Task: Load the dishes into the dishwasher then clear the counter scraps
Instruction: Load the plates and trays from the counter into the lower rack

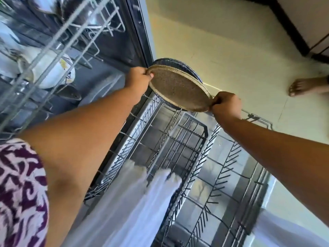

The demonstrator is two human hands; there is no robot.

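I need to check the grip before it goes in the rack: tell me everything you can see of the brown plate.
The brown plate is round, speckled brown with a paler rim, and looks ceramic. It is tilted, its flat face toward the camera, above the far end of the lower rack. The left hand grips its upper-left rim and the right hand pinches its lower-right rim. A dark blue plate lies right behind it.
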